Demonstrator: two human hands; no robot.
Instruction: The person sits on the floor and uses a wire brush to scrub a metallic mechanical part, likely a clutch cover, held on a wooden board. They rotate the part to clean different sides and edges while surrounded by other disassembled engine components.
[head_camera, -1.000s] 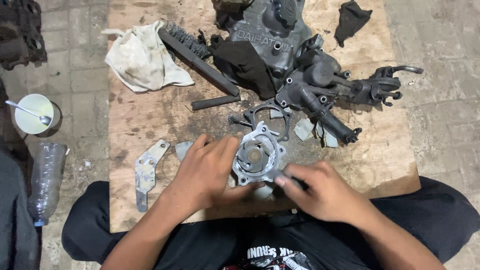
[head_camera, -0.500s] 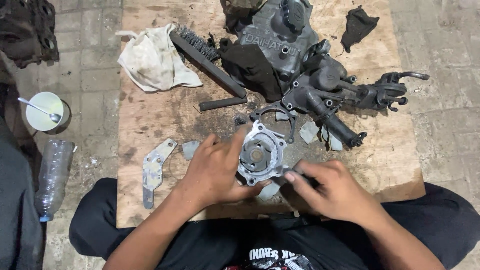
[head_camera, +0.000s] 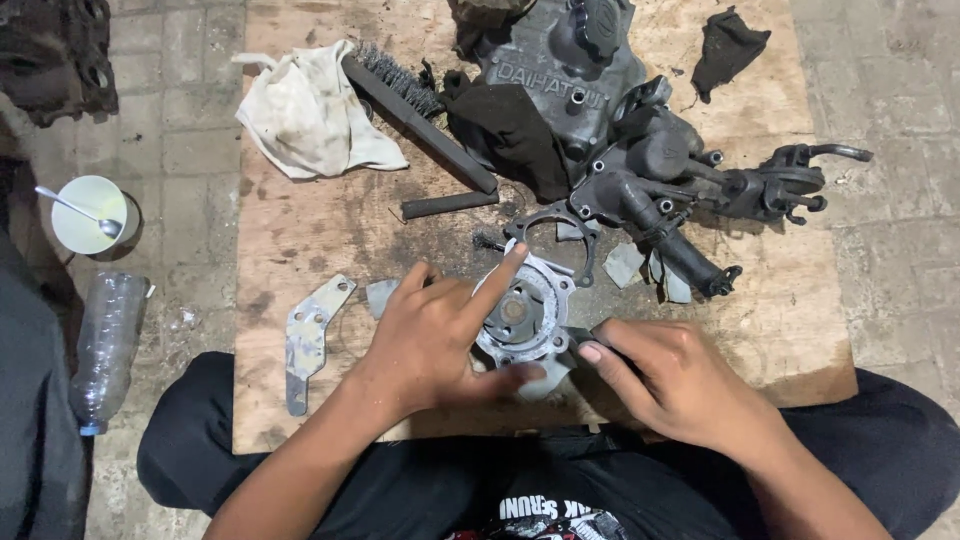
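At the frame's centre, the left hand is gripping the round metal housing while the right hand, fingers clamped, is scraping its rim with a dark tool; next calls for turning it.

Bare worn wooden board lies open at left, while the dark grey cast-metal engine parts crowd the far right.

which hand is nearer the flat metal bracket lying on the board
Left. The left hand sits just right of the flat bracket; the right hand is farther right, beyond the round housing.
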